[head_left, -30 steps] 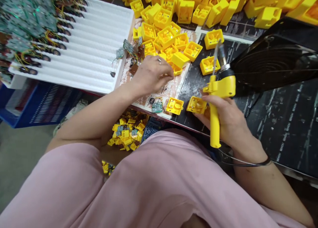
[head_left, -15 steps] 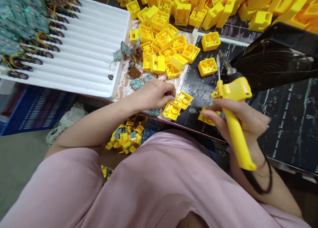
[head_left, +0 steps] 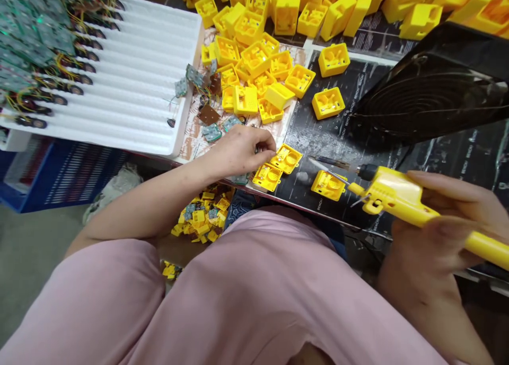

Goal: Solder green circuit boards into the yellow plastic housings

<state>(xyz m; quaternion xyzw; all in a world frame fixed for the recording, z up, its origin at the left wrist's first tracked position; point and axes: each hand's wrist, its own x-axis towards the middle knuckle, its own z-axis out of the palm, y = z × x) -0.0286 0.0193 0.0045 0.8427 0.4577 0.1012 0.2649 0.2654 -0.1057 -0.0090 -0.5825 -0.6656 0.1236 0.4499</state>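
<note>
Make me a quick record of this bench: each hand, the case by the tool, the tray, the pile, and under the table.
Left hand: curled beside a pair of yellow cases; whether it holds anything is unclear
Right hand: gripping the yellow tool, which points left
Lone case: open side up, tool tip crossing it in view; contact unclear
Tray: white, ridged, with green boards at its left
Pile: yellow cases, jumbled
Under table: more yellow pieces

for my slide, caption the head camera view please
Right hand holding a yellow gun-shaped tool, aimed toward small open yellow cases, left hand beside two of them.
</note>
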